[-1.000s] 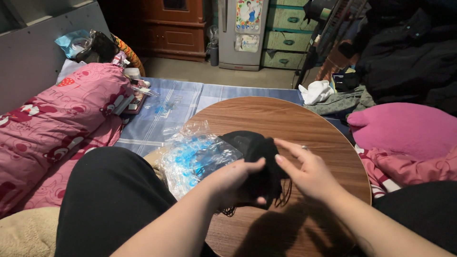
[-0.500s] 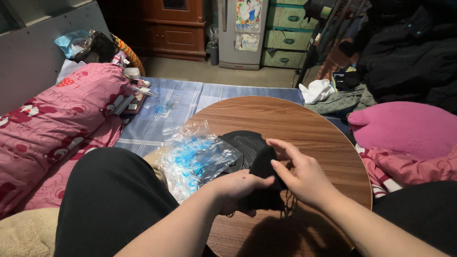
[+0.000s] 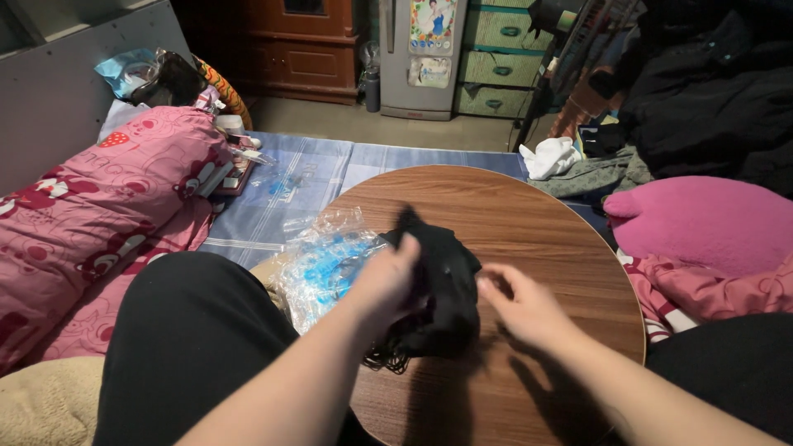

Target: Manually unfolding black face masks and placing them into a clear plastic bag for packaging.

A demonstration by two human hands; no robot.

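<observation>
- A round wooden table (image 3: 529, 239) stood in front of the person, with one dark-trousered knee (image 3: 190, 330) at its near left and another at the near right edge.
- A crinkled clear plastic bag (image 3: 326, 264) with blue print lay on the table's left edge, just beside the black fabric piece (image 3: 446, 285), which sat on the table slightly left of centre.
- To the left lay a pink patterned quilt (image 3: 91, 223); a blue checked mat (image 3: 281, 198) covered the floor beyond the table.
- On the right rested one pink cushion (image 3: 702, 223), with a white cloth (image 3: 549, 157) and dark clothes farther back.
- Far behind stood a wooden cabinet (image 3: 297, 41) and green drawers (image 3: 496, 49).
- The left hand (image 3: 388, 277) was closed on the left side of the black fabric piece, fingers pressed into it.
- The right hand (image 3: 524, 310) hovered just right of the fabric, fingers loosely spread; whether its fingertips touched the cloth could not be told because of blur.
- Thin dark strands hung from the fabric's near edge over the tabletop.
- Counted: two hands, one fabric piece, one plastic bag, one table.
</observation>
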